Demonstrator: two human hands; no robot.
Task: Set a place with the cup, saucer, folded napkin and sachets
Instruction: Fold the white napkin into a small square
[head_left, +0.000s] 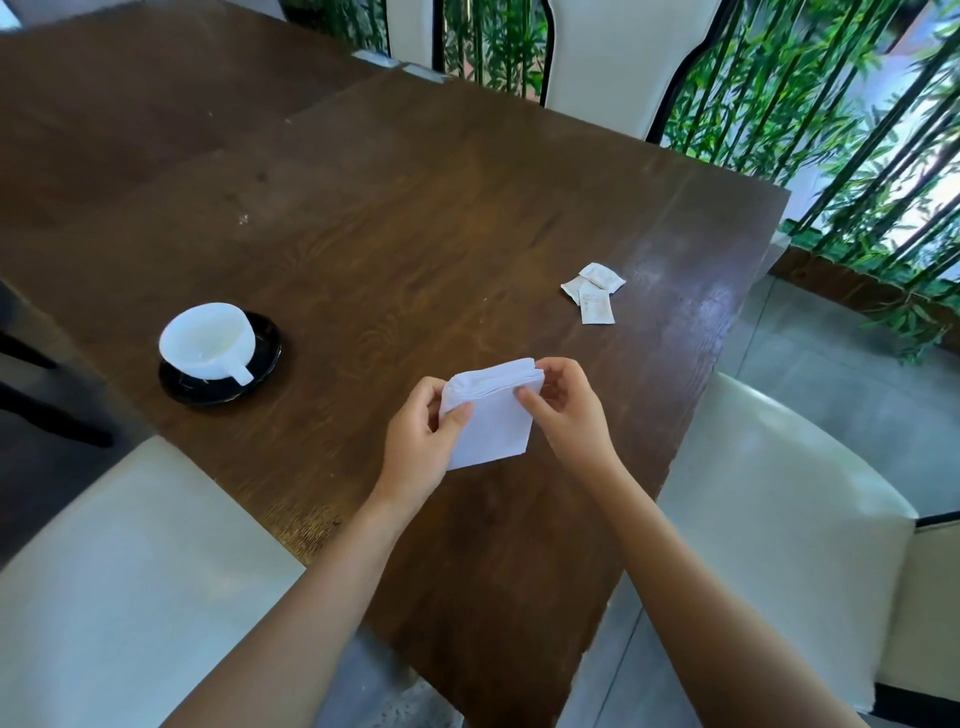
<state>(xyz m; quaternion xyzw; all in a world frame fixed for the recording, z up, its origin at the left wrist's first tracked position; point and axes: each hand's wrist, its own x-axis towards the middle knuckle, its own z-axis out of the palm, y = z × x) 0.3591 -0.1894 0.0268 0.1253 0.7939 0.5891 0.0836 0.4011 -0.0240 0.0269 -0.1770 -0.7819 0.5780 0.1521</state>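
Napkin (491, 415) mid-frame — left hand (418, 441) and right hand (566, 410) both pinch it; cup (205, 340) on saucer (260, 364) at left, sachets (592, 293) upper right.

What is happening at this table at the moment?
A person is setting a place at a dark wooden table. The left hand and the right hand pinch a folded white napkin by its two sides, over the near part of the table. A white cup sits on a black saucer to the left. Three sachets lie in a small overlapping pile farther off to the right, untouched.
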